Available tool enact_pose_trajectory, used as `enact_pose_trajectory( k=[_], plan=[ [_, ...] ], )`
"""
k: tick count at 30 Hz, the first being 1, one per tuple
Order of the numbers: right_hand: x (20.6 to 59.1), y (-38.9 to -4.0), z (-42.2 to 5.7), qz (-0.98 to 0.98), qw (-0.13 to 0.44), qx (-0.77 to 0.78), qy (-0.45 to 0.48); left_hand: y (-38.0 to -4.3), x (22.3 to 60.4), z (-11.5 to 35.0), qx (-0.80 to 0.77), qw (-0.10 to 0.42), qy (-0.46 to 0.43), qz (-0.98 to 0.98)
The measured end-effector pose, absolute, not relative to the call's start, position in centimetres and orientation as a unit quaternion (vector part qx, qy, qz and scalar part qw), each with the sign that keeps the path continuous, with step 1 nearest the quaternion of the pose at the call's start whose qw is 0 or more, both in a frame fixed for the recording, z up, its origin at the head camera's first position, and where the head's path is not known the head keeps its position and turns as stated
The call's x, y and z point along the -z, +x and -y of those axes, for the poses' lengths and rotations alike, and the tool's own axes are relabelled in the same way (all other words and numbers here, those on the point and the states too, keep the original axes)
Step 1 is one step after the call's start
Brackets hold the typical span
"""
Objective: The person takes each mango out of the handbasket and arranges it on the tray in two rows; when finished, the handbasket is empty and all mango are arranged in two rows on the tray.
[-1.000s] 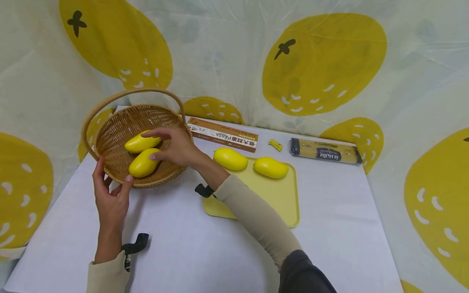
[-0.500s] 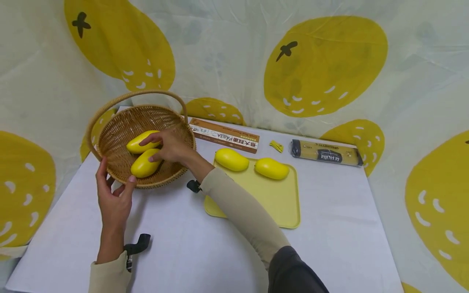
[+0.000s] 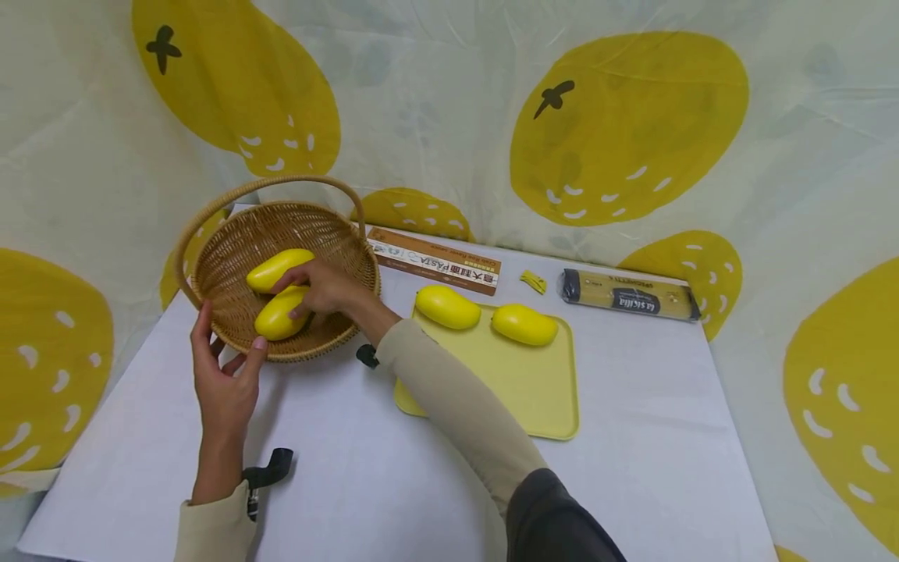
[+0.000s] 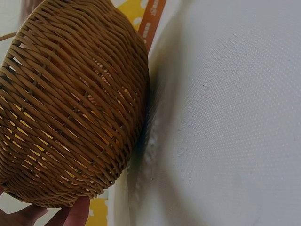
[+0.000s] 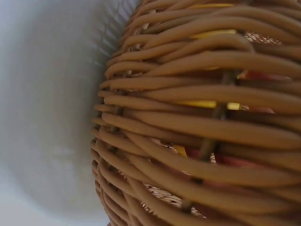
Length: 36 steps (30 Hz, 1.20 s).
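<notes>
A brown wicker basket (image 3: 211,273) with an arched handle stands tilted at the left in the head view. Two yellow mangoes lie inside: a far mango (image 3: 281,268) and a near mango (image 3: 275,318). My left hand (image 3: 228,386) holds the basket's near left rim between thumb and fingers; its fingertips (image 4: 77,212) show under the weave in the left wrist view. Reaching over the rim, my right hand (image 3: 323,287) grips the near mango at its right end. The basket's wickerwork (image 5: 202,117) blocks most of that hand in the right wrist view.
A yellow tray (image 3: 520,390) carries a left mango (image 3: 447,307) and a right mango (image 3: 524,325) along its far edge. Behind lie a pasta box (image 3: 435,261), a small yellow packet (image 3: 533,282) and a spaghetti bag (image 3: 630,293). A patterned curtain (image 3: 435,94) hangs behind the table.
My right hand has come down and inward, its thumb and fingers drawing together round the near mango. The left hand keeps its hold on the rim. The whole view has shifted slightly.
</notes>
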State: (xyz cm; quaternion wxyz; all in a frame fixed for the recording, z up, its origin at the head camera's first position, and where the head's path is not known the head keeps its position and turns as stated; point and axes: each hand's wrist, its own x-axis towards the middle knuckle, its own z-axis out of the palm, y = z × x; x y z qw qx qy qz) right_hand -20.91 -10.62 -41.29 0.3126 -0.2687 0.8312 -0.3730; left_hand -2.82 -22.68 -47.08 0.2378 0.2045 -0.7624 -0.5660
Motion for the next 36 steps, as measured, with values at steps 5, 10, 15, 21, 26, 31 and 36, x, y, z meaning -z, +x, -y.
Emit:
enact_pose_trajectory(
  k=[5,10,15,21,26,31,36],
  plan=[
    [41.3,-20.7,11.2,-0.848,0.311,0.334,-0.268,-2.8,47.1,22.7,0.568,0.239,0.202,0.761],
    [41.5,-20.3,11.8,-0.876,0.282,0.284,-0.269,-2.8,47.0,22.6,0.574,0.24,0.2,0.757],
    [41.7,-20.0,11.9,-0.895,0.26,0.214,-0.292,-2.8,47.1,22.6,0.578,0.239,0.2,0.754],
    [41.7,-19.7,11.9,-0.896,0.282,0.196,-0.281,-2.8,46.9,22.6,0.572,0.226,0.215,0.759],
    [41.6,-19.8,11.9,-0.887,0.311,0.197,-0.28,-2.8,46.6,22.5,0.567,0.219,0.224,0.762],
    [41.4,-20.0,11.7,-0.876,0.342,0.194,-0.277,-2.7,46.5,22.4,0.566,0.214,0.226,0.764],
    [40.9,-20.1,11.5,-0.869,0.355,0.2,-0.281,-2.7,46.6,22.5,0.564,0.221,0.22,0.765]
  ],
)
